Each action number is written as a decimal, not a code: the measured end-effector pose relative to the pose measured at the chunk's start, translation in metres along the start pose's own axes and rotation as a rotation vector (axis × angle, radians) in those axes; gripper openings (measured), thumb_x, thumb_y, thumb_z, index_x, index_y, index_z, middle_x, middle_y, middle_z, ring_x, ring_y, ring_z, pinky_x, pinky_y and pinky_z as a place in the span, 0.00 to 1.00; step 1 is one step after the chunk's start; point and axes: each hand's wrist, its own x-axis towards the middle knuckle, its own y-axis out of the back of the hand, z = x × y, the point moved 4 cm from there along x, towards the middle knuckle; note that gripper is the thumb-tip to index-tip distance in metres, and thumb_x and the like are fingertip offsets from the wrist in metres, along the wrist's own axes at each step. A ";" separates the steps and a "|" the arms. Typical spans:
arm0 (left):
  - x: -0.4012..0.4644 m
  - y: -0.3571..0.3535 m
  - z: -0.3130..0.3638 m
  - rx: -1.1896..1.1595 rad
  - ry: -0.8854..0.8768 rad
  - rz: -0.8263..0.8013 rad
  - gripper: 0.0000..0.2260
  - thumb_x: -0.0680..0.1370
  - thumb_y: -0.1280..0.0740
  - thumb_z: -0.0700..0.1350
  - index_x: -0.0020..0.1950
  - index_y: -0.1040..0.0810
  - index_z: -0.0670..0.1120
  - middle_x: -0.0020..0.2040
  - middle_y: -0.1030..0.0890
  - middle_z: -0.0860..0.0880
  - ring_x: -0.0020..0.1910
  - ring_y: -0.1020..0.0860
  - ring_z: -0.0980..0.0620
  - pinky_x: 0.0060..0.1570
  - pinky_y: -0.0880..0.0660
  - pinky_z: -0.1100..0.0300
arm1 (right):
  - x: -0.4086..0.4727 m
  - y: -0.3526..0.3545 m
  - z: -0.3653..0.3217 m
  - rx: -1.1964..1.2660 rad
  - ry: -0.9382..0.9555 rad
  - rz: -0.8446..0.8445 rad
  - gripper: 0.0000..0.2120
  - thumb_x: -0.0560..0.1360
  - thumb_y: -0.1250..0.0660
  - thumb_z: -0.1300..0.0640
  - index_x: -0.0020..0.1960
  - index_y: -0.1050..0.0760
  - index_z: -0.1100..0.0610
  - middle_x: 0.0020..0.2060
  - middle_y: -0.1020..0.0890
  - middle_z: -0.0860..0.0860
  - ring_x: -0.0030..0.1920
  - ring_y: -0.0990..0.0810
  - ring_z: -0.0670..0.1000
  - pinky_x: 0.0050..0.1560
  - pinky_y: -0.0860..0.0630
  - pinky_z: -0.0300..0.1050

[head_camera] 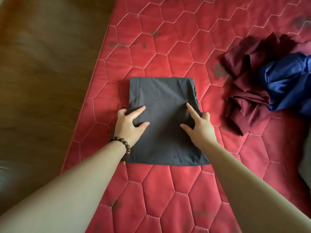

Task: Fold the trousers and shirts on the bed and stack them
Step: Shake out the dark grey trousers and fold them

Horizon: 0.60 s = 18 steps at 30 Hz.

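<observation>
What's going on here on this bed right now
A person is folding laundry on a red quilted mattress. Both hands grip a dark grey garment already folded into a neat rectangle: the left hand at its left edge, the right hand at its right edge. A maroon garment and a blue garment lie crumpled to the right, not yet folded.

Dim, soft, warm light; faint shadows, blurred corners, wide-angle bending at the edges.
</observation>
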 end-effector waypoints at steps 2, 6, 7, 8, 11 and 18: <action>-0.011 0.002 -0.004 -0.004 0.024 -0.102 0.26 0.69 0.24 0.50 0.66 0.25 0.59 0.57 0.24 0.47 0.60 0.25 0.50 0.58 0.40 0.75 | -0.011 -0.003 0.007 0.009 -0.003 -0.020 0.36 0.74 0.30 0.50 0.75 0.45 0.36 0.57 0.34 0.52 0.45 0.25 0.54 0.55 0.26 0.48; -0.048 0.001 -0.005 0.049 -0.004 -0.185 0.28 0.71 0.25 0.49 0.70 0.27 0.56 0.62 0.25 0.46 0.63 0.26 0.47 0.59 0.38 0.71 | -0.052 -0.016 0.015 0.025 -0.001 -0.008 0.33 0.76 0.31 0.54 0.76 0.43 0.44 0.57 0.32 0.52 0.50 0.24 0.56 0.53 0.29 0.46; -0.058 0.001 -0.003 0.083 -0.018 -0.186 0.28 0.71 0.25 0.49 0.71 0.28 0.54 0.63 0.27 0.46 0.63 0.26 0.47 0.60 0.36 0.67 | -0.064 -0.018 0.014 0.020 0.003 0.012 0.32 0.77 0.33 0.55 0.76 0.42 0.46 0.60 0.32 0.53 0.52 0.24 0.58 0.53 0.28 0.48; -0.069 0.001 -0.001 0.120 -0.034 -0.185 0.28 0.72 0.26 0.49 0.71 0.29 0.53 0.65 0.29 0.46 0.63 0.26 0.46 0.60 0.33 0.63 | -0.077 -0.020 0.013 0.013 0.005 0.031 0.30 0.78 0.35 0.57 0.77 0.42 0.48 0.62 0.32 0.54 0.52 0.24 0.60 0.53 0.28 0.50; -0.100 0.009 0.008 0.208 -0.090 -0.180 0.29 0.73 0.27 0.50 0.72 0.31 0.53 0.69 0.31 0.45 0.60 0.24 0.43 0.56 0.28 0.55 | -0.116 -0.017 0.007 0.010 -0.002 0.068 0.28 0.80 0.41 0.60 0.77 0.44 0.50 0.66 0.34 0.53 0.51 0.23 0.62 0.50 0.25 0.54; -0.159 0.078 0.057 0.288 -0.214 -0.216 0.29 0.73 0.28 0.54 0.73 0.33 0.57 0.73 0.34 0.42 0.58 0.23 0.39 0.55 0.26 0.53 | -0.215 0.048 -0.024 0.043 -0.002 0.183 0.28 0.80 0.41 0.60 0.77 0.44 0.51 0.70 0.35 0.52 0.58 0.25 0.61 0.54 0.26 0.53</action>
